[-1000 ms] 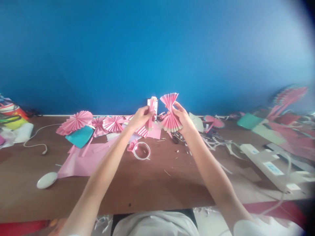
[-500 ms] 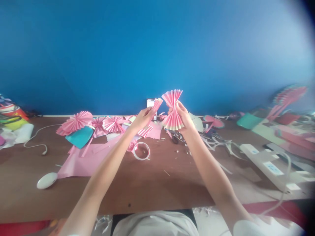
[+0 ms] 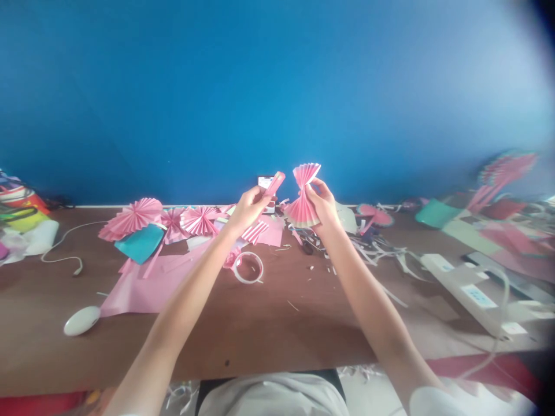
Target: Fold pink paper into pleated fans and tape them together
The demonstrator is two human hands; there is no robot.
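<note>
My left hand (image 3: 247, 210) is closed on a narrow pink folded paper (image 3: 274, 183), which sticks out past the fingertips and tilts up to the right. My right hand (image 3: 325, 205) pinches a pleated pink paper fan (image 3: 302, 214) at its waist. Above and below that pinch the pleats spread, giving a bow-tie shape with pale edges. Both hands are raised over the far part of the table, the two papers apart. Behind the left hand's paper stands a phone (image 3: 265, 181), partly covered.
Finished pink pleated fans (image 3: 137, 215), a teal paper (image 3: 141, 242) and a pink sheet (image 3: 143, 292) lie left. A tape roll (image 3: 261, 270) sits centrally. White paper strips (image 3: 368, 249) and a power strip (image 3: 459, 289) are on the right. A white mouse (image 3: 81, 321) rests front left.
The fan in my right hand has turned and its upper pleats look narrower. The folded paper in my left hand has turned slightly and shows a smoother face.
</note>
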